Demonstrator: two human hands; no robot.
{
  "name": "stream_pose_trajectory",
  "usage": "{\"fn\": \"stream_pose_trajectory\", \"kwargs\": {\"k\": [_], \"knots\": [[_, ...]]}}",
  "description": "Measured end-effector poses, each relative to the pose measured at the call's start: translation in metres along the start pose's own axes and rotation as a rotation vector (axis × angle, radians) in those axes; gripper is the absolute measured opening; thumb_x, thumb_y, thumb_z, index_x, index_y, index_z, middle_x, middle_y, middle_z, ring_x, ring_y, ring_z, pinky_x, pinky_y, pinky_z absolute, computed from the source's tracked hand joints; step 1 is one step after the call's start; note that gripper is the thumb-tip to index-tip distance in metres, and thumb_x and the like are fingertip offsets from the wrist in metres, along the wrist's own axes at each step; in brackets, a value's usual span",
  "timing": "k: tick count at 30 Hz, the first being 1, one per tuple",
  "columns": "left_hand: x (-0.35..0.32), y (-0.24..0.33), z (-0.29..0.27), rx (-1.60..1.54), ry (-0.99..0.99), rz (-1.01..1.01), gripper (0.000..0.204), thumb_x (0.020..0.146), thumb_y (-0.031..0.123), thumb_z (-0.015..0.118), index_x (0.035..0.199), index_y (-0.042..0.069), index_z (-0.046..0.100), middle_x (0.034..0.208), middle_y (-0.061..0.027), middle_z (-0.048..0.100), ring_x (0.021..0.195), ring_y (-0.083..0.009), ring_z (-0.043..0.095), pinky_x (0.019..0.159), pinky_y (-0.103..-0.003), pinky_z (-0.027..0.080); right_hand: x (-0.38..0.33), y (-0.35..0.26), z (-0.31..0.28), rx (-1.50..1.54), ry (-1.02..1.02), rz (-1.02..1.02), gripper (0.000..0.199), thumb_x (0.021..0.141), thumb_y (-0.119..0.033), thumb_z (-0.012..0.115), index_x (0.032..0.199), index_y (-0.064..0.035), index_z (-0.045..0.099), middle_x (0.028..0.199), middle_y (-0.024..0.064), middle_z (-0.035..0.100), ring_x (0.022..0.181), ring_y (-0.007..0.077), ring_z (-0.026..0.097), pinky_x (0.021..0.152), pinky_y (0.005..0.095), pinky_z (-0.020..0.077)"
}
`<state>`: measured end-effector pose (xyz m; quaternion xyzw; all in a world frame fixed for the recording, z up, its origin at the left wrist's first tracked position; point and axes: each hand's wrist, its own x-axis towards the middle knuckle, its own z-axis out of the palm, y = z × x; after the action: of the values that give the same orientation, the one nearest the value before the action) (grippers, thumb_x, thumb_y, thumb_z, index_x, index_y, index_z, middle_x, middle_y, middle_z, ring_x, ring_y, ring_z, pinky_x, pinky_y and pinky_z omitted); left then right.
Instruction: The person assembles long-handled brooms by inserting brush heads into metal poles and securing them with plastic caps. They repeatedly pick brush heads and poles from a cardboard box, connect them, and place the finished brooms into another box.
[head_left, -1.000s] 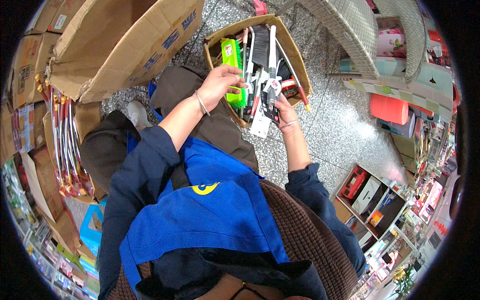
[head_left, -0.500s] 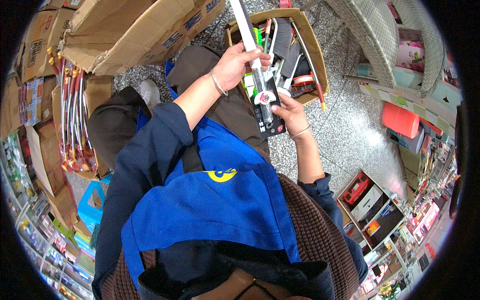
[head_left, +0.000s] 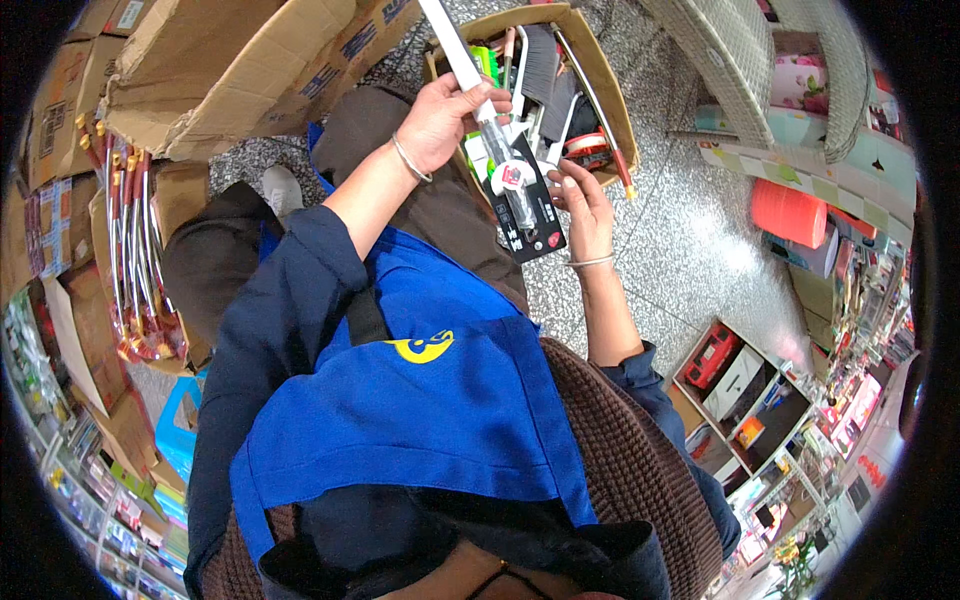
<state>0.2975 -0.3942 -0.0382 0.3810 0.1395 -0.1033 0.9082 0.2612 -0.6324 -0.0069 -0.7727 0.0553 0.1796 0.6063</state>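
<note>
My left hand (head_left: 440, 125) is closed around a long white stick-shaped tool (head_left: 453, 45), which slants up past the frame's top edge. The tool's lower part is clear plastic and lies against a black backing card (head_left: 540, 225) with a round white label on it; its exact kind I cannot make out. Beside the card's right edge is my right hand (head_left: 587, 210), fingers apart and slightly curled, with nothing visible in it. Just beyond both hands stands an open cardboard box (head_left: 622, 110) holding several brushes, among them a grey-bristled brush (head_left: 538, 70).
Large cardboard boxes (head_left: 250, 80) stand at the upper left. Below them, a bundle of red-and-silver rods (head_left: 135, 240) leans in a carton near a blue plastic stool (head_left: 178, 425). To the right are grey woven furniture (head_left: 720, 70), a red roll (head_left: 788, 212) and a small shelf unit (head_left: 735, 395).
My right hand has come off the card, its fingers spreading slightly. The tool and my left hand appear a little further left and higher, along with a small shift of the whole view.
</note>
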Motion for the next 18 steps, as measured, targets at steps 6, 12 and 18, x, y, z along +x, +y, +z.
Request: {"fn": "stream_pose_trajectory", "kwargs": {"k": [6,12,18], "knots": [[-0.001,0.001,0.003,0.031,0.028,-0.019,0.032,0.092,0.021,0.061,0.115,0.001,0.051,0.108,-0.0146,0.062,0.099,-0.0229,0.063,0.087,-0.039,0.054,0.010,0.031,-0.014,-0.046,0.021,-0.001,0.033,0.094,-0.022,0.055,0.116,0.0022,0.058,0.101,0.0097,0.068,0.084,0.0132,0.061,0.076,0.0266,0.0486],[-0.001,0.004,0.005,-0.025,0.095,-0.038,0.030,0.095,0.019,0.055,0.118,0.001,0.050,0.101,-0.0113,0.061,0.091,-0.0203,0.062,0.085,-0.037,0.053,0.065,0.137,-0.046,-0.734,0.211,0.190,0.056,0.078,-0.035,0.071,0.114,0.0056,0.057,0.104,0.0266,0.064,0.095,0.0374,0.064,0.086,0.0407,0.0495],[-0.001,0.004,0.005,-0.025,0.100,-0.041,0.027,0.091,0.011,0.055,0.116,0.001,0.050,0.099,-0.0108,0.061,0.089,-0.0194,0.061,0.084,-0.036,0.052,0.081,0.190,-0.016,-0.908,0.099,0.450,0.080,0.070,-0.048,0.070,0.122,0.0093,0.049,0.115,0.0299,0.059,0.106,0.0411,0.059,0.095,0.0423,0.0444]]}}
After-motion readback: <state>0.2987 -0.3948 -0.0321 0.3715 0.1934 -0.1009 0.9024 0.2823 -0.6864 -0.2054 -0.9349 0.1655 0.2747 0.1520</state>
